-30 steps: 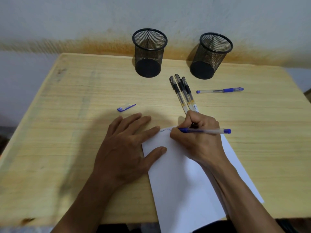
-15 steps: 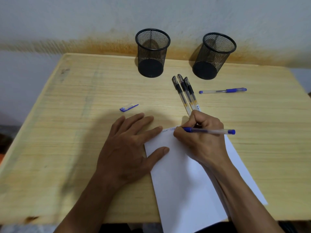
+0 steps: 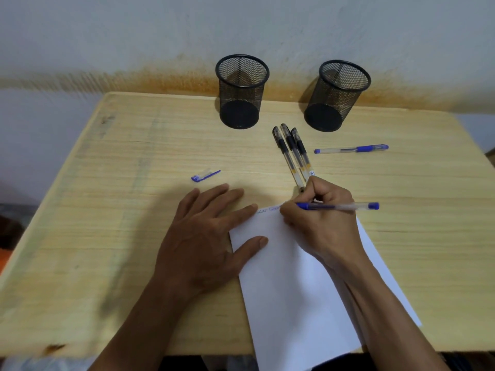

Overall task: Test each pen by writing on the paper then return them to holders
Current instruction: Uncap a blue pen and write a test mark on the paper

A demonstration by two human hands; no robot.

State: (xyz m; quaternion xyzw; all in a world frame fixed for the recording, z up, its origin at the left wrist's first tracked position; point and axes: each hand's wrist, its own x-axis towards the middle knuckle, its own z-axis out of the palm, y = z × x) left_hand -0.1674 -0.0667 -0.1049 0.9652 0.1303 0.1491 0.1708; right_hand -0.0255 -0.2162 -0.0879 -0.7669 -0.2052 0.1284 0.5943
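My right hand (image 3: 321,218) grips an uncapped blue pen (image 3: 345,206) and its tip is on the top edge of the white paper (image 3: 294,290), where blue writing shows. My left hand (image 3: 203,236) lies flat, with index finger and thumb pressing the paper's top left corner. Three black pens (image 3: 292,153) lie side by side just beyond my right hand. A capped blue pen (image 3: 351,149) lies to their right. Two black mesh holders, the left holder (image 3: 241,92) and the right holder (image 3: 337,96), stand empty at the table's far edge.
A loose blue pen cap (image 3: 205,175) lies on the wooden table (image 3: 107,236) beyond my left hand. A stained wall runs right behind the holders. The paper overhangs the table's near edge.
My right hand has moved slightly to the right along the paper's top edge, and the line of blue writing has grown. My left hand stays in place.
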